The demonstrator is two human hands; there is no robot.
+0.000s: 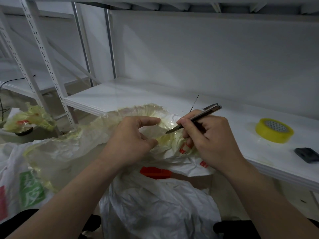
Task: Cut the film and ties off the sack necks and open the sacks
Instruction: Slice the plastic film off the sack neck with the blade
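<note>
Left hand (131, 141) pinches film (166, 140), index extended; right hand (213, 144) grips knife (198, 118) pen-style.

A roll of yellow tape (274, 131) is lying flat on the white shelf (138, 95) at the right. A small dark object (307, 154), too dim to identify, is sitting near it, closer to the shelf's front edge. White slotted uprights (43, 54) are standing at the left, with a thin black cable (15, 79) trailing past them.

Behind the left hand (131, 140) and the right hand (212, 140), both forearms (72, 195) were bare with rounded wrists, and below them lay black garment fabric (24, 216), apparently over the legs.
</note>
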